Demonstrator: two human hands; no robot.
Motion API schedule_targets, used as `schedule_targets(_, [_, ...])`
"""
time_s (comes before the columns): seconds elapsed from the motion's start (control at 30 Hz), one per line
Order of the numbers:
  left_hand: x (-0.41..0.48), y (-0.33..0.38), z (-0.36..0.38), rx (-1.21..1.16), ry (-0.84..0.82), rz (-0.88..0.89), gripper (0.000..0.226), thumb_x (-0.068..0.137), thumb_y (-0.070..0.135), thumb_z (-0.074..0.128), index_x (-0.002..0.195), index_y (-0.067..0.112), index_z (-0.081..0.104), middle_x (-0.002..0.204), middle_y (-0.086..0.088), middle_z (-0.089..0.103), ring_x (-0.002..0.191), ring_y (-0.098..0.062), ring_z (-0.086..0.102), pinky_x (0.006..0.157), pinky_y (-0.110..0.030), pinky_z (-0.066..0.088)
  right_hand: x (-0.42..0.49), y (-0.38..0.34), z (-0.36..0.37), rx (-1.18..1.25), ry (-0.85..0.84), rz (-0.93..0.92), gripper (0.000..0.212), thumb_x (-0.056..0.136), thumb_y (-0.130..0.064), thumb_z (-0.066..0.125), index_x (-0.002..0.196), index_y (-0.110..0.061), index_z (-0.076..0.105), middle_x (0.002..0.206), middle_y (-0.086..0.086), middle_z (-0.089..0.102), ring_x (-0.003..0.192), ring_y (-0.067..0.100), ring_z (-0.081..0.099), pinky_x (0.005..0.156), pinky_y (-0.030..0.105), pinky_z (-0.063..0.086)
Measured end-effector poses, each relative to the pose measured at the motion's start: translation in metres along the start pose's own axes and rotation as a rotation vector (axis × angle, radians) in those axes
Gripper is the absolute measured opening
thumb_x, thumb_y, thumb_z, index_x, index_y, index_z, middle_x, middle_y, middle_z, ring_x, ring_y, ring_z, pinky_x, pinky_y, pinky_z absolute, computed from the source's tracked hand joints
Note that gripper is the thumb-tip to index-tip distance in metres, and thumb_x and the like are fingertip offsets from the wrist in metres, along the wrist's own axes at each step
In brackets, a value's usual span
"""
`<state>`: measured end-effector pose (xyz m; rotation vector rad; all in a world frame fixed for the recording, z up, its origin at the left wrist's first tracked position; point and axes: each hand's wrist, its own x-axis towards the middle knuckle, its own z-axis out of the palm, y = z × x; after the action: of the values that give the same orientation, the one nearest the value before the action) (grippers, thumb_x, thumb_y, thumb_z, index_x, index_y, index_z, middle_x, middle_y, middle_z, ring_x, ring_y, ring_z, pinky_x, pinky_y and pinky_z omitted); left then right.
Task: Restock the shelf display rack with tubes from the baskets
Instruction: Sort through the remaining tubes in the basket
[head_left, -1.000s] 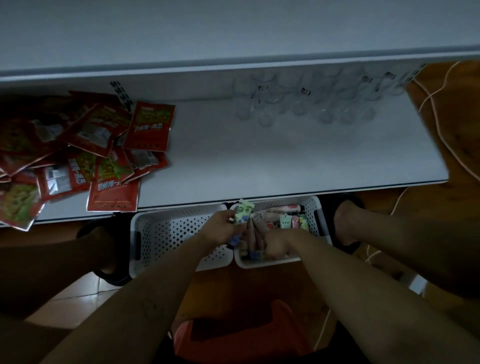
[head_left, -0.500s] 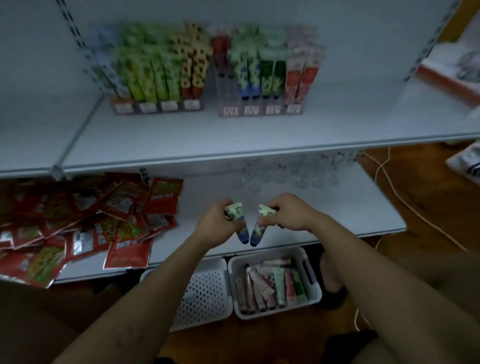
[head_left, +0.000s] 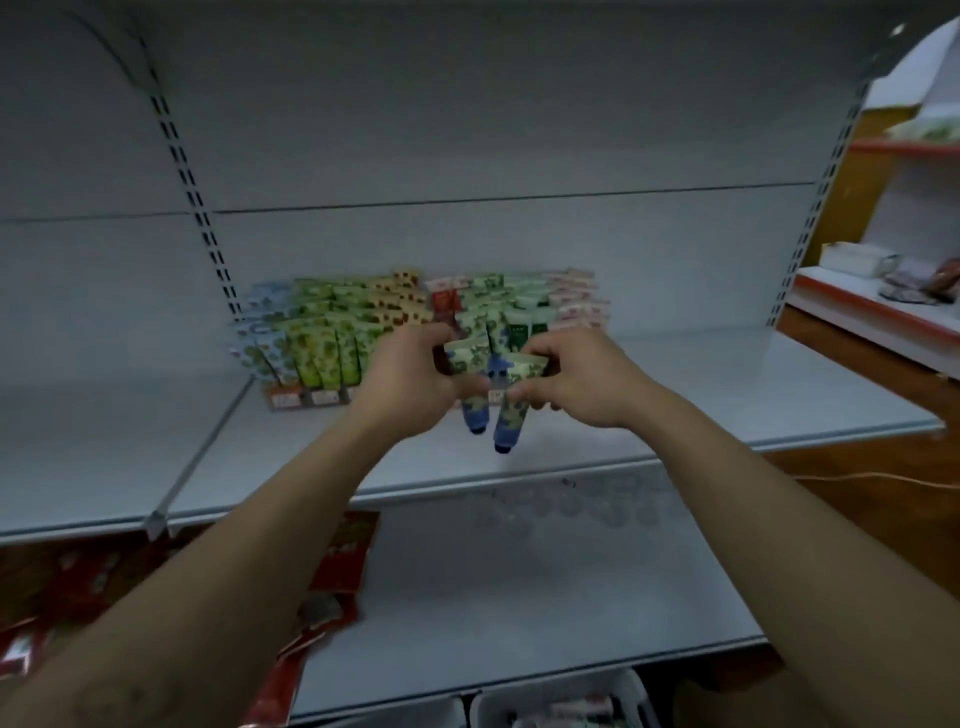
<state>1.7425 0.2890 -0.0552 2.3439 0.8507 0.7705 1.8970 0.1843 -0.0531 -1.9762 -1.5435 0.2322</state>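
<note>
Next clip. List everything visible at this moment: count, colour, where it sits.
shelf unit: one, white, fills the view
display rack tubes: many, in blue, green, yellow, red and pink rows, back of upper board
red packets: pile, count unclear, lower board, left
clear cups: several, blurred, lower board, back
baskets: two, white, bottom edge
cable: one, pale, floor, right
side shelf: one, white with red edge, far right
left tube: one, green-patterned, blue end down, before the rack
right tube: one, green-patterned, beside it
left hand: grips left tube
right hand: grips right tube
</note>
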Motion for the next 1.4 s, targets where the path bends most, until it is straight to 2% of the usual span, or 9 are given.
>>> schedule_targets(0.1, [0.023,0.007,-0.008,-0.014,0.071,0.070,0.036,0.073,0.035,0.080,0.102,0.020,0.064,0.084,0.007,0.064,0.072,-0.015,0.059,0.057,-0.019,0.041,0.027,0.004,-0.010,-0.089,0.097,-0.029,0.028,0.077,-0.035,0.077,0.085,-0.010,0.067,0.077,0.001,0.063,0.072,0.020,0.056,0.055,0.027,0.037])
schedule_targets(0.17, [0.039,0.008,-0.006,-0.002,0.110,0.074,0.033,0.077,0.032,0.077,0.105,0.025,0.062,0.075,0.005,0.058,0.064,-0.009,0.053,0.051,-0.022,0.038,0.045,0.010,-0.012,-0.137,0.176,-0.047,0.028,0.077,-0.037,0.076,0.090,-0.013,0.068,0.085,0.003,0.065,0.082,0.023,0.058,0.061,0.027,0.036])
schedule_targets(0.33, [0.078,-0.012,0.021,0.171,0.097,0.119,0.019,0.078,0.021,0.076,0.089,0.013,0.063,0.089,-0.002,0.065,0.083,-0.019,0.060,0.067,-0.026,0.045,0.077,0.027,-0.003,-0.245,0.306,-0.092,0.032,0.079,-0.033,0.075,0.106,-0.017,0.068,0.102,0.004,0.069,0.095,0.025,0.061,0.074,0.031,0.048])
schedule_targets(0.47, [0.093,-0.030,0.041,0.301,0.069,0.179,0.022,0.079,0.023,0.074,0.097,0.016,0.062,0.097,-0.006,0.068,0.088,-0.026,0.062,0.070,-0.038,0.054,0.092,0.037,0.014,-0.439,0.327,-0.133,0.032,0.080,-0.035,0.071,0.106,-0.019,0.068,0.102,0.009,0.068,0.097,0.028,0.057,0.077,0.026,0.023])
schedule_targets(0.57, [0.099,-0.033,0.044,0.360,0.069,0.248,0.022,0.081,0.022,0.071,0.100,0.014,0.064,0.097,-0.009,0.068,0.089,-0.030,0.062,0.069,-0.040,0.053,0.097,0.041,0.015,-0.531,0.355,-0.150,0.037,0.079,-0.041,0.070,0.111,-0.021,0.068,0.104,0.014,0.064,0.100,0.028,0.053,0.085,0.029,0.021])
schedule_targets(0.9, [0.101,-0.033,0.037,0.415,-0.012,0.313,0.018,0.081,0.022,0.071,0.094,0.010,0.066,0.089,-0.010,0.067,0.084,-0.029,0.060,0.065,-0.036,0.050,0.096,0.055,0.022,-0.427,0.385,-0.121,0.026,0.065,-0.034,0.082,0.080,-0.016,0.071,0.082,0.014,0.064,0.084,0.029,0.054,0.077,0.030,0.023])
schedule_targets(1.13, [0.103,-0.041,0.059,0.282,0.075,0.327,0.021,0.079,0.013,0.070,0.100,0.010,0.070,0.093,-0.009,0.070,0.085,-0.027,0.063,0.068,-0.036,0.054,0.102,0.052,0.027,-0.568,0.372,-0.143,0.027,0.057,-0.027,0.078,0.081,-0.015,0.077,0.084,0.017,0.072,0.081,0.034,0.065,0.081,0.035,0.035])
schedule_targets(1.27, [0.108,-0.051,0.058,0.169,0.121,0.256,0.021,0.075,0.013,0.075,0.095,0.009,0.071,0.089,-0.011,0.071,0.082,-0.027,0.064,0.067,-0.034,0.053,0.108,0.051,0.035,-0.582,0.384,-0.118,0.022,0.048,-0.023,0.080,0.069,-0.016,0.076,0.065,0.014,0.069,0.064,0.031,0.063,0.078,0.037,0.039])
schedule_targets(1.4, [0.102,-0.050,0.065,0.136,0.123,0.288,0.017,0.075,0.010,0.074,0.092,0.012,0.072,0.086,-0.008,0.072,0.080,-0.024,0.065,0.067,-0.031,0.052,0.109,0.048,0.038,-0.719,0.351,-0.034,0.020,0.064,-0.026,0.075,0.084,-0.022,0.076,0.079,0.009,0.072,0.076,0.029,0.062,0.084,0.035,0.027])
